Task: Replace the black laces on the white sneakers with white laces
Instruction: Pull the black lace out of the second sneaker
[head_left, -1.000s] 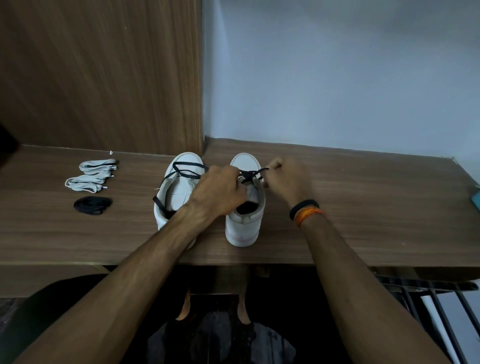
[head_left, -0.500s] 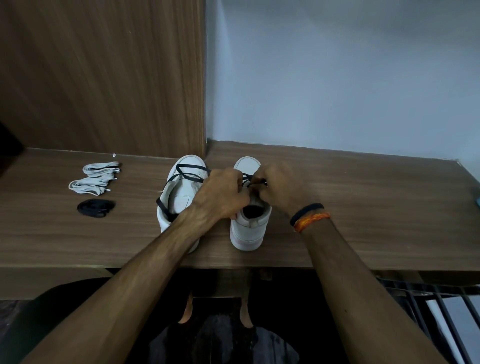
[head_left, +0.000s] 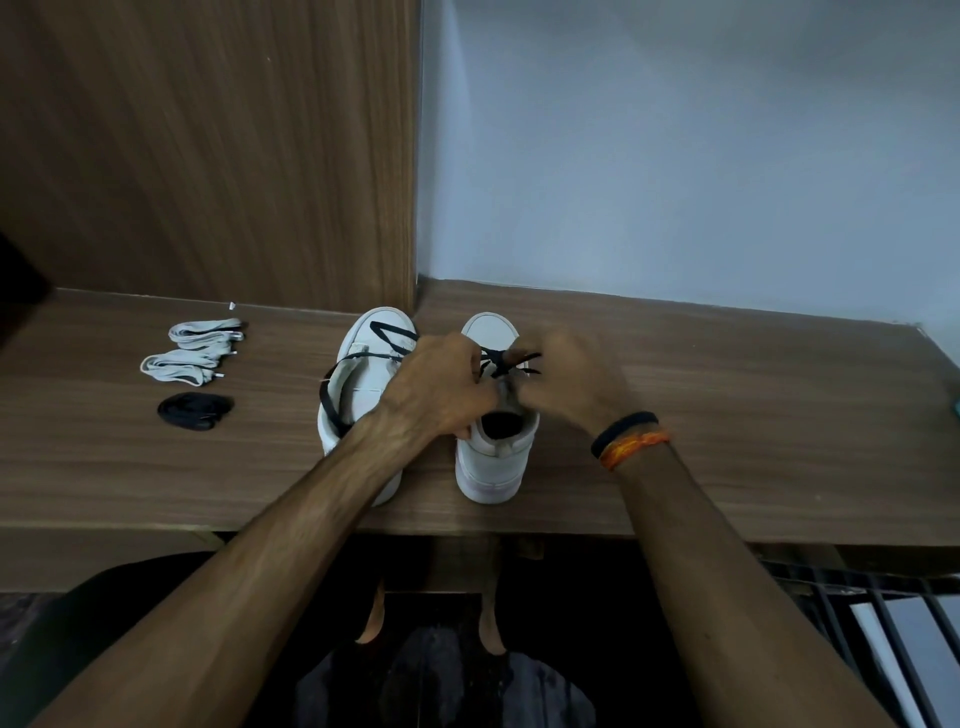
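On the wooden shelf (head_left: 727, 415), two white sneakers (head_left: 363, 395) stand heel-toward-me. My left hand (head_left: 436, 389) and right hand (head_left: 566, 384), fingers curled, pinch the right sneaker's (head_left: 493, 457) black lace (head_left: 501, 359); white laces (head_left: 192, 348) wait well left. A hard tug could tip that shoe or snag an eyelet. Against a second ago, my right hand sits closer over the tongue.

Perhaps a home; wooden shelf (head_left: 727, 415), wardrobe panel (head_left: 208, 156)
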